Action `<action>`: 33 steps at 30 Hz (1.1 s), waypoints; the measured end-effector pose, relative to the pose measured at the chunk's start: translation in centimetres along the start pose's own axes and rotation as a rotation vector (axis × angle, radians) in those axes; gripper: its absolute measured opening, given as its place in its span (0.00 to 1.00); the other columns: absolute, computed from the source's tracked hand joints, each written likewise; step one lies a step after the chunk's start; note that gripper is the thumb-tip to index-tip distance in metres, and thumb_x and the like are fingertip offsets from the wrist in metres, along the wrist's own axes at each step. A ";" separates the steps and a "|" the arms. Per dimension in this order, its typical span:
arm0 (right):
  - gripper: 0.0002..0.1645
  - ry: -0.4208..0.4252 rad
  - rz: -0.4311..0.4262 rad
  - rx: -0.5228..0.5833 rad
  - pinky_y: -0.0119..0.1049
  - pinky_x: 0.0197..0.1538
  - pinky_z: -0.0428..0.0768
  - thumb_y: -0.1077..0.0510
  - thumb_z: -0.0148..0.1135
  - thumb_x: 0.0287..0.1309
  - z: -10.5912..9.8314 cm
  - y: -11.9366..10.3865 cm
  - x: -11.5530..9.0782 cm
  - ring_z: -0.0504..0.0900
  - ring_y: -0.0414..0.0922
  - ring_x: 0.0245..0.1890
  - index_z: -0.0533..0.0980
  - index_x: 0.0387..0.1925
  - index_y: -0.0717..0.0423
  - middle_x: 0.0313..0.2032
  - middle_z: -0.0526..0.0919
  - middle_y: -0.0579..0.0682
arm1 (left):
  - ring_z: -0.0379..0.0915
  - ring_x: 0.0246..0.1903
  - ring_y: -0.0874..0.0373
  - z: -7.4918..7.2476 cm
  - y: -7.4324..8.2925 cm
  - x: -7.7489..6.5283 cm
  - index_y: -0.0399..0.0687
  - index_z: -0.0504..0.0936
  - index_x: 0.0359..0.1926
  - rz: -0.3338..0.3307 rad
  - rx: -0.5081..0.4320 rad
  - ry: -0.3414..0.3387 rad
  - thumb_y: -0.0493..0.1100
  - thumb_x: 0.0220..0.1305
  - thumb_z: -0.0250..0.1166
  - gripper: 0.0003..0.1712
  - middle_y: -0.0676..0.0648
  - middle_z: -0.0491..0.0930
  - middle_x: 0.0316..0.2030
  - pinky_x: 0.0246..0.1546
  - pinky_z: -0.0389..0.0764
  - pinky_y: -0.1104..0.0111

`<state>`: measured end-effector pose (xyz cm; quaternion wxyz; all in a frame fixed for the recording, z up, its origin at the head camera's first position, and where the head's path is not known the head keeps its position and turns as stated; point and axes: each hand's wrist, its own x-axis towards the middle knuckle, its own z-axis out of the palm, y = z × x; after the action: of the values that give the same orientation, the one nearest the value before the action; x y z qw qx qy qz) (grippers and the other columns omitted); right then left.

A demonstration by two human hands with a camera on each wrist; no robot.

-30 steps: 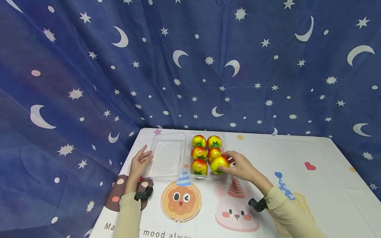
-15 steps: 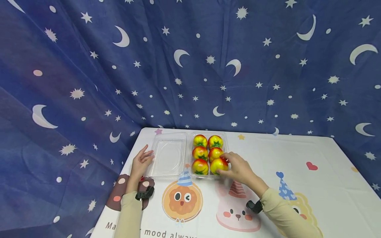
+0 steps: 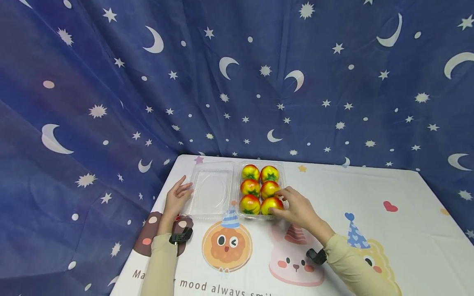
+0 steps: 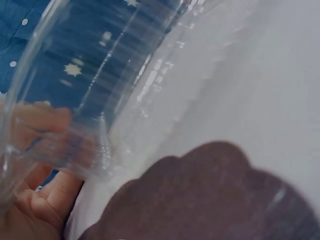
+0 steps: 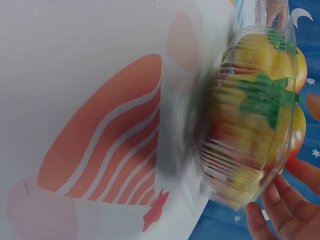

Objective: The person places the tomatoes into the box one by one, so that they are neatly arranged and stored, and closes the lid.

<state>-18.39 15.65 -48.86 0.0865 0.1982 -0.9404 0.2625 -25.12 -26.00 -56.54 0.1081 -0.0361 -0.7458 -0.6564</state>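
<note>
A clear plastic clamshell box lies opened out on the table, its lid on the left. Several yellow-red persimmons with green leafy caps sit in two columns in the right half. My right hand holds the nearest right persimmon, thumb at its front and fingers at its far side. In the right wrist view these fingers reach over the box's edge beside the fruit. My left hand is at the lid's left edge, fingers loosely bent; the left wrist view shows it partly through the clear plastic.
A white cloth with printed cartoon figures covers the table. Behind and to the left hangs a dark blue curtain with moons and stars. Black bands sit on both wrists.
The right hand has lowered the persimmon into the box's near right place, and its fingers remain around it. The left hand has stayed by the lid. The head view has tilted slightly down.
</note>
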 end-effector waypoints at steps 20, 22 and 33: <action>0.17 0.097 0.059 0.086 0.52 0.41 0.82 0.59 0.67 0.57 -0.2 2.9 -1.2 0.82 0.55 0.44 0.80 0.48 0.61 0.48 0.79 0.57 | 0.81 0.44 0.63 0.3 1.6 0.3 0.44 0.63 0.74 -0.075 0.023 0.007 0.33 0.67 0.63 0.36 0.34 0.76 0.59 0.40 0.81 0.75; 0.16 0.096 0.065 0.092 0.51 0.41 0.82 0.60 0.67 0.57 -0.1 3.0 -1.3 0.82 0.55 0.43 0.80 0.47 0.61 0.48 0.79 0.57 | 0.80 0.45 0.62 0.3 2.0 0.2 0.44 0.62 0.74 -0.060 0.033 -0.002 0.33 0.69 0.61 0.35 0.34 0.75 0.60 0.41 0.81 0.73; 0.16 0.085 0.056 0.127 0.49 0.41 0.83 0.62 0.66 0.58 0.2 3.5 -1.3 0.83 0.55 0.44 0.80 0.49 0.60 0.48 0.79 0.56 | 0.68 0.62 0.39 -0.5 5.4 0.6 0.56 0.54 0.77 -0.067 0.013 -0.094 0.37 0.76 0.51 0.33 0.36 0.67 0.67 0.48 0.81 0.66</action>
<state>-18.69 18.69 -51.02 0.1062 0.1655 -0.9225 0.3321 -24.54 -25.78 -51.08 0.0509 -0.0412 -0.7552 -0.6523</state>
